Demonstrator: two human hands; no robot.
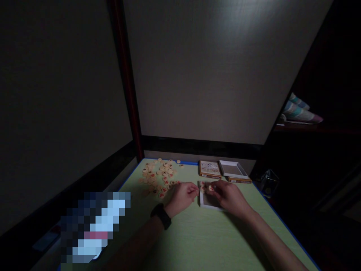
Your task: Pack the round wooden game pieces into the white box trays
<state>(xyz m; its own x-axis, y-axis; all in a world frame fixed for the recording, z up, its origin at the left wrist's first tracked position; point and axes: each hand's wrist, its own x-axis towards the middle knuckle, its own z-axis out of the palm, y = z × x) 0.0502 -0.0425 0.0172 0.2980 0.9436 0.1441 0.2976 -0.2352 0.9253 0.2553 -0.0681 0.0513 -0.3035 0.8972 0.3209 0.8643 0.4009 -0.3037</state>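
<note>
Over a shallow white box (213,206), my right hand (229,197) pinches a round wooden xiangqi piece (211,188) with a red mark. A few more pieces (202,187) lie inside the box along its left side; the right hand covers part of the interior. My left hand (183,195), with a dark watch on its wrist, is closed with fingertips together just at the box's left edge. Whatever those fingers hold, if anything, is hidden. Left of it, a loose heap of xiangqi pieces (159,173) spreads over the green table (191,241), some showing red or black characters.
Behind the white box sit a printed box (210,169) and, to its right, an open white tray (233,169) on another brown-edged box (239,180). A wall panel rises at the table's back. A pixelated bright object (104,226) is at lower left.
</note>
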